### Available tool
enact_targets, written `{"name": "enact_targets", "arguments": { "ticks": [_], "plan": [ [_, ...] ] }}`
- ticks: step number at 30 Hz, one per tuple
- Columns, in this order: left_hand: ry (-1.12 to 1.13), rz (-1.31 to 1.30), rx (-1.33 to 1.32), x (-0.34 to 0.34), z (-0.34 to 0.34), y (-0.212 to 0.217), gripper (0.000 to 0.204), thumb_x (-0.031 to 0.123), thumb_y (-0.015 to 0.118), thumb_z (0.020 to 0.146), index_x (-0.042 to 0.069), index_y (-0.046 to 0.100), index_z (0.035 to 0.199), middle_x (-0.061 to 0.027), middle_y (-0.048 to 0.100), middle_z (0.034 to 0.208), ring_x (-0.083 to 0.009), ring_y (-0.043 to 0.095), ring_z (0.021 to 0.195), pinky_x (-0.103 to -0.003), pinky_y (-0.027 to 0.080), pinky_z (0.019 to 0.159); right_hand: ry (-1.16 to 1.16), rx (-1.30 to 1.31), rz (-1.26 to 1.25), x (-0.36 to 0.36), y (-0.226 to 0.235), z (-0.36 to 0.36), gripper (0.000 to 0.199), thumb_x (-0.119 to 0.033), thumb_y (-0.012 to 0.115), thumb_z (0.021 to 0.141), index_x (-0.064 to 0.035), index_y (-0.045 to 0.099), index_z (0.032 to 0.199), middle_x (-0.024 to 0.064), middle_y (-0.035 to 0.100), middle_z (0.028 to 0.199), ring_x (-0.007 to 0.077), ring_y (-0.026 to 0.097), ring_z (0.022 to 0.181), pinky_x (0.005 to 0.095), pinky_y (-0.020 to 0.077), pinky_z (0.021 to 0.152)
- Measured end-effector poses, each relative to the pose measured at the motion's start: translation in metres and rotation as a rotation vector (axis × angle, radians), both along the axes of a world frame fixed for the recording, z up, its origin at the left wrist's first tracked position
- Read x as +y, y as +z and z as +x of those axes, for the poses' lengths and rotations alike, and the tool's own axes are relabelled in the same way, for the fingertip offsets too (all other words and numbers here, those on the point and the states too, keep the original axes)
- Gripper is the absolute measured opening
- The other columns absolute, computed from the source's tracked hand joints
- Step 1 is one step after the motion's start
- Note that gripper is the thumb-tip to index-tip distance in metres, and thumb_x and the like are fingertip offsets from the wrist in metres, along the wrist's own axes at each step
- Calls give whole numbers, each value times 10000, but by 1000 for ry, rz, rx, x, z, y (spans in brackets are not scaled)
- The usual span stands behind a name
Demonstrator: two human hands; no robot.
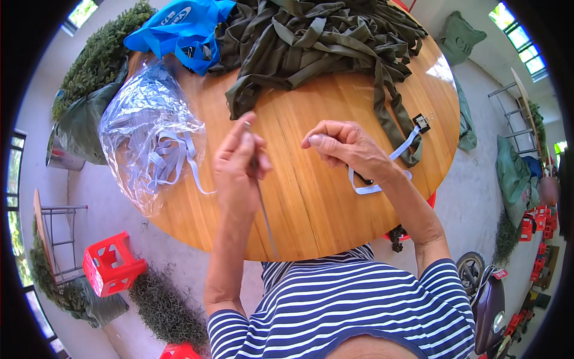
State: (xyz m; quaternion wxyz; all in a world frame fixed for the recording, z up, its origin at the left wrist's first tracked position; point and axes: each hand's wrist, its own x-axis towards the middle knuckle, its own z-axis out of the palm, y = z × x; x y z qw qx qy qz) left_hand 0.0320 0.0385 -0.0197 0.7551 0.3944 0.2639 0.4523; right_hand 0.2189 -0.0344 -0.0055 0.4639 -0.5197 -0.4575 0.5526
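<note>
My left hand [236,164] is raised over the near middle of the round table, thumb and fingers closed on a thin grey strip [266,220]. The strip hangs toward the table's near edge. To its right my right hand [347,145] has thumb and forefinger pinched together; whatever lies between them is too small to make out. The hands are apart. Below and right of my right hand lies a loop of white elastic band [366,190], partly hidden by my forearm. A black clip [421,123] with metal wire sits at the band's far end, beside a dark green strap [391,110].
Dark green fabric straps [317,45] are heaped at the table's far side. A blue bag [182,30] and a clear plastic bag [149,131] of white bands lie to the left. Red stools [113,264], artificial greenery [167,308] and a motorbike [490,305] stand around the wooden table [311,218].
</note>
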Motion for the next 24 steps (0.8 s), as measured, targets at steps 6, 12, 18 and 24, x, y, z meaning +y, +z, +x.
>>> {"name": "enact_targets", "arguments": {
  "ticks": [6, 12, 18, 24],
  "plan": [
    [-93, -255, -7, -31, 12, -3, 279, 85, 495, 888, -2, 524, 1152, -42, 576, 800, -115, 561, 666, -220, 441, 555, 13, 63, 19, -8, 8, -16, 257, -225, 540, 888, -27, 616, 1033, -39, 497, 658, 42, 447, 595, 177, 366, 540],
    [-152, -380, -193, -41, 3, -6, 318, -19, 519, 842, -2, 524, 1160, -66, 576, 858, -140, 563, 709, -240, 452, 612, -60, 213, -41, -17, 6, -16, 272, -161, 576, 864, 28, 567, 1060, 16, 569, 708, 66, 540, 629, 192, 440, 541],
    [-57, -351, -202, -52, 10, -15, 367, -43, 531, 828, 24, 508, 1188, -62, 575, 856, -150, 567, 714, -254, 463, 622, -79, 170, -106, -25, 11, -20, 277, -130, 626, 824, 42, 554, 1029, 59, 610, 728, 96, 594, 627, 210, 489, 543],
    [-113, -383, -208, -61, 6, -16, 360, -29, 555, 820, 33, 513, 1172, -58, 576, 855, -148, 569, 720, -251, 457, 592, -46, 125, -153, -27, 9, -19, 300, -125, 649, 803, 38, 544, 1032, 73, 612, 721, 95, 595, 602, 213, 493, 517]
  ]
}}
